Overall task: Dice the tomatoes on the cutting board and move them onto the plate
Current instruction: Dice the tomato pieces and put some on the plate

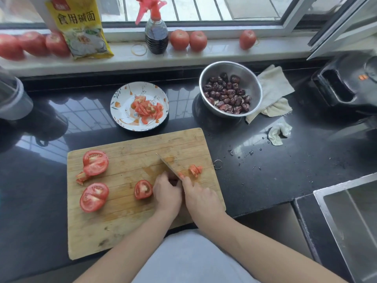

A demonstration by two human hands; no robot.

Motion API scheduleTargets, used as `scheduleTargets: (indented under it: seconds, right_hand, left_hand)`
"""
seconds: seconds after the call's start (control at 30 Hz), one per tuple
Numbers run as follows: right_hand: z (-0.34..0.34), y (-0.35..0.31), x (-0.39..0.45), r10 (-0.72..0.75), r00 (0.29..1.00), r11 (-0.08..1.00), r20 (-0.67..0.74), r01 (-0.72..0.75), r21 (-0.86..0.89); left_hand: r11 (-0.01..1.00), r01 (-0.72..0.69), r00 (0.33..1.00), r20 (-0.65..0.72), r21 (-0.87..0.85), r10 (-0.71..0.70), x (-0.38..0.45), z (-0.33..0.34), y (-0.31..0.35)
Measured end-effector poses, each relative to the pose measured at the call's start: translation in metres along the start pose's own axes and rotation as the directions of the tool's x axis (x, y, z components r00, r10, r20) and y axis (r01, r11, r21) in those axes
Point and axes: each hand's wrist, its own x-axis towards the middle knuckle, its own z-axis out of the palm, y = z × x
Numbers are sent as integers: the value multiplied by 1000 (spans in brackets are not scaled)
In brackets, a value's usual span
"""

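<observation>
Three cut tomato pieces [95, 162] await both hands [167, 193].

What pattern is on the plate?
White plate with orange and green floral sprigs; head view.

A glossy black stone worktop [275, 166] runs beneath a white-framed sliding window [204, 15], mirroring its bars in daylight. A pale stone windowsill [204, 52] spans the back. A stainless steel sink [350, 221] is set into the worktop at the right edge.
</observation>
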Motion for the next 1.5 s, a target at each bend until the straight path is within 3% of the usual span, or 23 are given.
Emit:
scheduleTargets:
  seconds: [0.07,0.13,0.3,0.4,0.67,0.77,0.93,1.2,1.5]
  right_hand:
    - [-2,15,-19,60,998,998,31,-60,12]
    - [1,28,-42,12,996,999,84,-14,29]
    - [9,17,-13,70,997,978,-36,-62,200]
    - [-3,19,4,120,992,951,-26,-107,290]
    - [-14,22,-47,-13,999,992,38,8,127]
    - [-9,17,-47,-57,998,992,1,56,112]
    - [2,13,-41,-35,999,999,-36,36,39]
    - [1,15,-46,-25,995,1000,-100,26,8]
    - [7,14,-39,1,1000,999,4,-1,53]
  left_hand:
    - [999,-17,1000,-5,45,18,1,1,2]
    - [997,-12,1000,-4,74,12,1,1,2]
    - [997,-29,1000,-2,75,30,-3,1,2]
    - [999,-25,1000,10,36,24,-5,-2,3]
    - [994,68,998,-5,-81,-68,-6,-4,3]
    - [993,89,995,-30,-84,-92,-6,-2,6]
    - [983,171,984,-37,-72,-174,0,1,7]
    - [980,187,981,-45,-71,-190,3,2,10]
    - [977,203,978,-27,-68,-206,3,3,11]
